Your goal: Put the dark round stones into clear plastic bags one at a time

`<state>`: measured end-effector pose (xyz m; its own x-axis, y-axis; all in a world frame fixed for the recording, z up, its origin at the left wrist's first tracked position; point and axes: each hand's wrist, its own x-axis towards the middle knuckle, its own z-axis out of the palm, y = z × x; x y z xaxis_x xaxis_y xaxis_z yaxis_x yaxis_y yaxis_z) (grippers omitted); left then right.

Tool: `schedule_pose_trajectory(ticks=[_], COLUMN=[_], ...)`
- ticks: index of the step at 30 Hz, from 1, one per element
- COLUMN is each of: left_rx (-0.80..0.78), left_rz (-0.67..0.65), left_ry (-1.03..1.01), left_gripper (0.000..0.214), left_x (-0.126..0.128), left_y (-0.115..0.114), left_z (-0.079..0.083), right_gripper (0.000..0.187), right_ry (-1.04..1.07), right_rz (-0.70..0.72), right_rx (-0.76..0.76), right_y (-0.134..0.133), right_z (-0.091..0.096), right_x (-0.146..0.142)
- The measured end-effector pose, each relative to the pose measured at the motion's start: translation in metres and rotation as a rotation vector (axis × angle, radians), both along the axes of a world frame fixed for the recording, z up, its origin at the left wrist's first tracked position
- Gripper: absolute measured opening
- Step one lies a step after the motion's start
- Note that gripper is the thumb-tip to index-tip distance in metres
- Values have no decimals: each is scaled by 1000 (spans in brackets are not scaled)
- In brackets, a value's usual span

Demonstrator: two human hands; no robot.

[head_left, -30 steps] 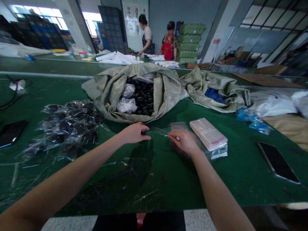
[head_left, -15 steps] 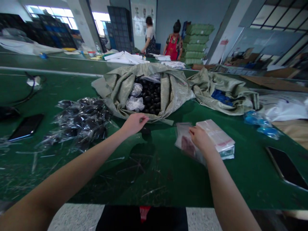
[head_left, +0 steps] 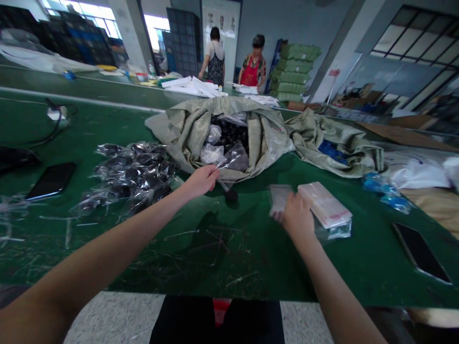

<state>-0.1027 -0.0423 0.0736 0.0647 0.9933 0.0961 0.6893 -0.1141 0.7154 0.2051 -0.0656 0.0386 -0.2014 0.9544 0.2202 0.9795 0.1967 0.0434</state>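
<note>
My left hand (head_left: 202,181) is closed, pinching the edge of a clear plastic bag (head_left: 237,156), which sticks out to the right in front of the sack's mouth. Below the bag lies a dark rounded piece (head_left: 231,195) on the green table. My right hand (head_left: 298,215) is over a loose clear bag (head_left: 280,196), beside a stack of clear plastic bags (head_left: 324,204); its fingers are smeared by motion. An open woven sack (head_left: 265,134) behind my left hand holds many black rounded pieces (head_left: 231,131) and crumpled plastic. Bagged black pieces (head_left: 134,177) lie heaped to the left.
Phones lie at the left (head_left: 51,180) and right (head_left: 422,251). A second sack (head_left: 322,148) with blue contents stands at back right, near blue bagged pieces (head_left: 389,191). Plastic scraps (head_left: 215,243) litter the front. Two people stand beyond the far table.
My left hand now shows a clear bag extending from its fingers. The right hand has shifted slightly over the loose bags. The view has moved a little.
</note>
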Motion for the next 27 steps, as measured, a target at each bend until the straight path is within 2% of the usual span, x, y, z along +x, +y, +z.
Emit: schedule_pose_trajectory(ticks=[2, 4, 7, 9, 11, 14, 16, 18, 20, 22, 24, 27], left_rx=[19, 46, 94, 108, 93, 62, 70, 107, 138, 144, 134, 92], left_rz=[-20, -37, -26, 6, 89, 251, 279, 181, 4, -119, -103, 13], left_ry=[29, 115, 268, 328, 375, 479, 563, 640, 691, 699, 702, 755], left_gripper=[30, 31, 30, 30, 31, 34, 36, 33, 29, 30, 39, 55], left_x=[-2, -1, 3, 2, -6, -25, -36, -38, -32, -23, -17, -23], left_y=[-6, -13, -24, -34, -45, -63, -76, -90, -103, -114, -124, -137], left_z=[3, 5, 5, 1, -6, -20, -30, -39, -44, -45, -43, -40], right_gripper=[48, 62, 77, 76, 63, 34, 37, 44, 46, 38, 30, 27], right_ry=[121, 197, 294, 356, 427, 632, 856, 1125, 1283, 1308, 1324, 1394], right_rz=[157, 356, 508, 648, 770, 669, 487, 347, 366, 389, 337, 275], right_rx=[-49, -202, -284, -321, -355, -324, -320, -474, -664, -685, -611, -551], right_y=[-25, -57, -96, -105, -101, -82, -67, -52, -40, -30, -20, -4], right_z=[-13, -28, -45, -47, -40, -25, -17, -13, -13, -15, -16, -13], right_x=[-33, -79, -154, -193, -215, -217, -208, -200, -196, -194, -189, -174])
